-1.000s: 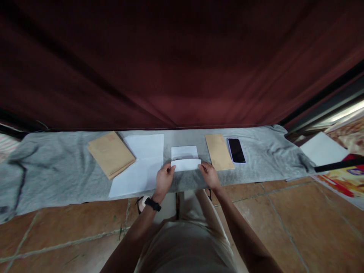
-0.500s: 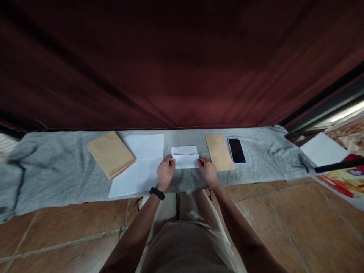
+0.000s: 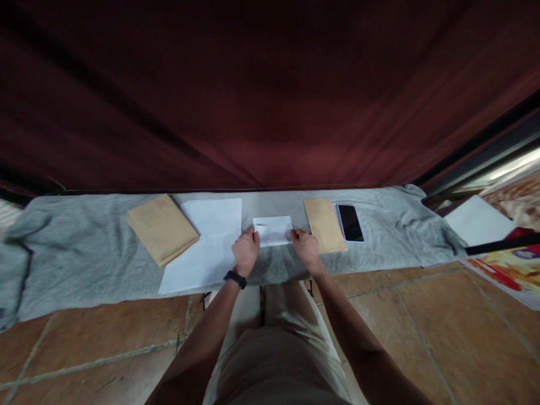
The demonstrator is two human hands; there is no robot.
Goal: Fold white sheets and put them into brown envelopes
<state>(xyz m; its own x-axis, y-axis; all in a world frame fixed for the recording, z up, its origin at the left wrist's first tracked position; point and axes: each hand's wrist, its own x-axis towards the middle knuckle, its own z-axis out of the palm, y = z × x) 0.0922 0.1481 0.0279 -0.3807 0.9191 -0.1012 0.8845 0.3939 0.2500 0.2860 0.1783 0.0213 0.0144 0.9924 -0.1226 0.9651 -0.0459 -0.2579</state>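
Observation:
A folded white sheet of paper (image 3: 274, 233) lies in front of me on the grey cloth. My left hand (image 3: 246, 249) pinches its left edge, fingers closed. At the opposite edge my right hand (image 3: 305, 246) grips the same paper between thumb and curled fingers. The paper's lower panel is folded up, and a strip of the panel behind shows above it. Left of my left hand are larger white sheets (image 3: 215, 253), creased across the middle. Just beyond my right hand lies a single brown envelope (image 3: 324, 222).
Several brown envelopes (image 3: 162, 228) are stacked at the left, overlapping the white sheets. A phone (image 3: 350, 223) lies right of the single envelope. Grey cloth (image 3: 392, 230) covers the narrow surface, with a dark red curtain (image 3: 270, 112) hanging behind. At far right is a white sheet (image 3: 480, 220).
The folded panel's upper edge has shifted up toward the back panel, leaving a narrower strip showing. Both hands have moved slightly away from me, still holding the paper.

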